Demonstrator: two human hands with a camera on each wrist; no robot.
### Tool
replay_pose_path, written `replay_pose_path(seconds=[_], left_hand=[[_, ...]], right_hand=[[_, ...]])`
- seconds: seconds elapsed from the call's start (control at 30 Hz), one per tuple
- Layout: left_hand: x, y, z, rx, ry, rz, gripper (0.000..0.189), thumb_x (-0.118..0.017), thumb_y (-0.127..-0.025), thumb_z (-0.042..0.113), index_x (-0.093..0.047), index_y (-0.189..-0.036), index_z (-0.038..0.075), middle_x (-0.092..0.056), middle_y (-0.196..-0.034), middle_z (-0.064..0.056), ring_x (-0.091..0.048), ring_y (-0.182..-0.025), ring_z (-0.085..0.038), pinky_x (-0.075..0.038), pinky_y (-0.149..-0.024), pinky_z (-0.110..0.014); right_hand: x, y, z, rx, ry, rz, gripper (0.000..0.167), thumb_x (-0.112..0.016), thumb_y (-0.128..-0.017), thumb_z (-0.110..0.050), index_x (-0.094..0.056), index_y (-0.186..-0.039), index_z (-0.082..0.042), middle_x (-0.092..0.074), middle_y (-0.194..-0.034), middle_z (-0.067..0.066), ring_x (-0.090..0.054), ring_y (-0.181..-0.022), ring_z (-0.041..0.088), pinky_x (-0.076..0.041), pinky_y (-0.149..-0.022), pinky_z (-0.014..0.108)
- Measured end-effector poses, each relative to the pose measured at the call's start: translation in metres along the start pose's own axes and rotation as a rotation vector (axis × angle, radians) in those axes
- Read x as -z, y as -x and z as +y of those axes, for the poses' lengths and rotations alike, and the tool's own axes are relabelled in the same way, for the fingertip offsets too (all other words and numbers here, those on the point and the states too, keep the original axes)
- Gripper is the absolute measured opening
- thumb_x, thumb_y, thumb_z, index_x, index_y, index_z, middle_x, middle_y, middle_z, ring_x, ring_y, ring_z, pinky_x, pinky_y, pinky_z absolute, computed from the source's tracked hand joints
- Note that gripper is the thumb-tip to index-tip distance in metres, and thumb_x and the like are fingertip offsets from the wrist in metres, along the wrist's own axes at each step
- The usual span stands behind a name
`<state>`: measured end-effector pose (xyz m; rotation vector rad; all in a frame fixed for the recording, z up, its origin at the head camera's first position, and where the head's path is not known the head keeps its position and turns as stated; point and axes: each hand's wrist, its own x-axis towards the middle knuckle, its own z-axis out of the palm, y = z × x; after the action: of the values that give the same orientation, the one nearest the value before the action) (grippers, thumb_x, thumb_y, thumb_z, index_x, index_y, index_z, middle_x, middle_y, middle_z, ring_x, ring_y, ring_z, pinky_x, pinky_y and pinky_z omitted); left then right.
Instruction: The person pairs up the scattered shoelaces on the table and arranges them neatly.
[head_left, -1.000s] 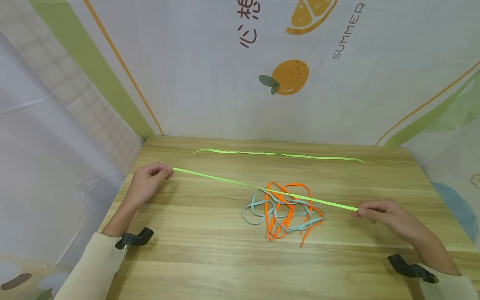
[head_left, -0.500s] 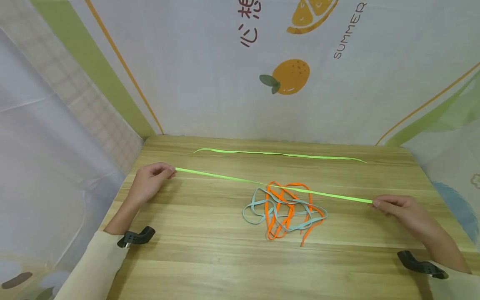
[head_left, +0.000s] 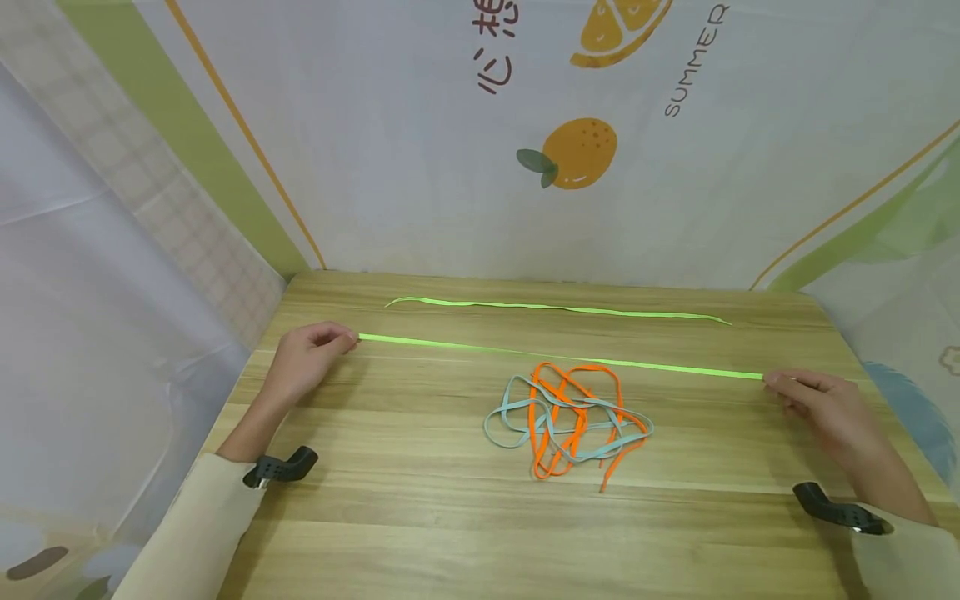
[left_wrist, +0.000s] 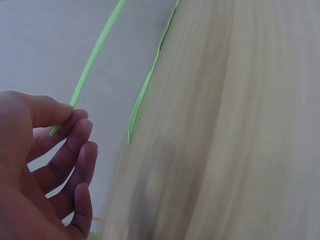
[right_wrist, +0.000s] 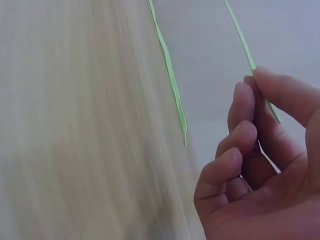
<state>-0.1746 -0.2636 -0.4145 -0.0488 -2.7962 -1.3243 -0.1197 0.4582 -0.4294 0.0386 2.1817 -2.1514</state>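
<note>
Stretched nearly straight between both hands is a flat neon-green shoelace (head_left: 675,367). My left hand (head_left: 309,354) pinches one end between thumb and index finger, and a short tip pokes out past the thumb in the left wrist view. At the right, my right hand (head_left: 821,408) pinches the other end the same way, its tip showing below the thumb in the right wrist view. A second neon-green shoelace (head_left: 525,306) lies almost straight along the back of the table, beyond the held one. Closer to me, an orange shoelace (head_left: 537,417) and a pale blue shoelace (head_left: 510,407) lie tangled together.
The wooden table (head_left: 450,533) has its back edge against a white curtain (head_left: 420,192) printed with fruit. More curtain hangs at the left and right sides. A black wrist mount (head_left: 281,467) sits on each forearm over a cream sleeve.
My right hand has moved right and toward the back, so the held green shoelace is straighter and more nearly level. My left hand has shifted slightly right. The laces on the table stay put.
</note>
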Motion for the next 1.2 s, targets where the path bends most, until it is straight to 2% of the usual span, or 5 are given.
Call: replay_pose_path(seconds=[0.3, 0.53, 0.63, 0.93, 1.2], left_hand=[[-0.003, -0.011, 0.008, 0.042, -0.006, -0.005, 0.041, -0.064, -0.112, 0.036, -0.081, -0.117, 0.0, -0.077, -0.124, -0.019, -0.066, -0.124, -0.037, -0.045, -0.102, -0.049], [-0.008, -0.026, 0.014, 0.05, -0.038, -0.006, 0.039, -0.064, -0.11, 0.035, -0.082, -0.116, 0.0, -0.077, -0.127, -0.019, -0.066, -0.124, -0.037, -0.047, -0.102, -0.049], [-0.011, -0.032, 0.016, 0.05, -0.052, -0.004, 0.038, -0.064, -0.11, 0.033, -0.082, -0.116, 0.0, -0.077, -0.128, -0.019, -0.066, -0.125, -0.038, -0.047, -0.102, -0.05], [-0.023, -0.048, 0.024, 0.039, -0.106, 0.022, 0.032, -0.066, -0.108, 0.026, -0.083, -0.114, 0.0, -0.079, -0.12, -0.02, -0.069, -0.118, -0.039, -0.05, -0.099, -0.051], [-0.033, -0.064, 0.024, 0.057, -0.125, 0.013, 0.036, -0.065, -0.106, 0.027, -0.082, -0.121, 0.0, -0.076, -0.128, -0.021, -0.068, -0.121, -0.041, -0.051, -0.101, -0.055]], right_hand=[[0.008, -0.016, -0.002, -0.025, 0.07, 0.027, 0.025, -0.062, -0.112, -0.005, -0.086, -0.106, -0.009, -0.076, -0.095, -0.008, -0.06, -0.084, 0.009, -0.053, -0.075, 0.018], [0.012, -0.032, -0.005, -0.093, 0.322, 0.129, 0.023, -0.066, -0.113, -0.026, -0.088, -0.109, -0.019, -0.071, -0.099, -0.022, -0.056, -0.089, 0.006, -0.053, -0.074, 0.016], [0.012, -0.039, -0.006, -0.119, 0.389, 0.17, 0.023, -0.067, -0.112, -0.033, -0.088, -0.11, -0.022, -0.071, -0.1, -0.026, -0.056, -0.093, 0.006, -0.053, -0.074, 0.016], [0.009, -0.058, -0.008, -0.138, 0.396, 0.254, 0.023, -0.07, -0.109, -0.034, -0.087, -0.095, -0.028, -0.072, -0.09, -0.027, -0.056, -0.086, 0.005, -0.051, -0.068, 0.018], [0.007, -0.074, -0.007, -0.156, 0.537, 0.31, 0.025, -0.068, -0.108, -0.038, -0.085, -0.089, -0.04, -0.062, -0.087, -0.032, -0.053, -0.089, 0.004, -0.046, -0.074, 0.019]])
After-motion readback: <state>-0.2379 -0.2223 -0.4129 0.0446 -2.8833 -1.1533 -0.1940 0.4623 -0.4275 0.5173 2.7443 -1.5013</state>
